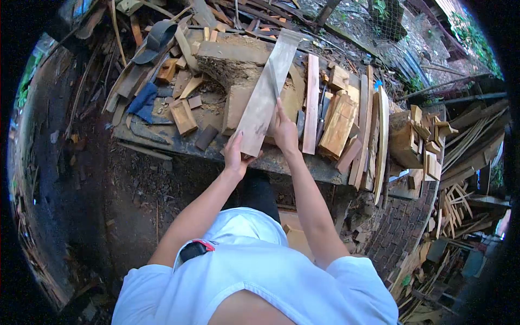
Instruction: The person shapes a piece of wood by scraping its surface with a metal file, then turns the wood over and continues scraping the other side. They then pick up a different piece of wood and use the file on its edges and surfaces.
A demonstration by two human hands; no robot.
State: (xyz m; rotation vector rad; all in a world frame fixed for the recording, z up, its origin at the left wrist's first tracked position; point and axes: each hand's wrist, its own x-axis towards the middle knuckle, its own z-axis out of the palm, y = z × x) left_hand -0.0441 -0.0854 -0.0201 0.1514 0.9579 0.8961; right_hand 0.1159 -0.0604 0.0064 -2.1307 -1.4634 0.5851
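A long pale wooden board (pixel 265 95) slants across the workbench, its near end toward me. My left hand (pixel 236 154) grips the near end at its left edge, with the thumb on top and the fingers partly under it. My right hand (pixel 284 129) is closed at the board's right side, around a thin dark tool (pixel 273 80) whose narrow part lies over the board's face. What kind of tool it is, I cannot make out. Beneath the board sit thick rough wooden blocks (pixel 236 103).
The bench edge (pixel 189 156) runs in front of me. Small blocks (pixel 183 116) and a blue cloth (pixel 143 102) lie left. Rightward are a pinkish plank (pixel 311 103), a thick block (pixel 339 124), curved strips (pixel 382 141) and a stack of joined pieces (pixel 406 138).
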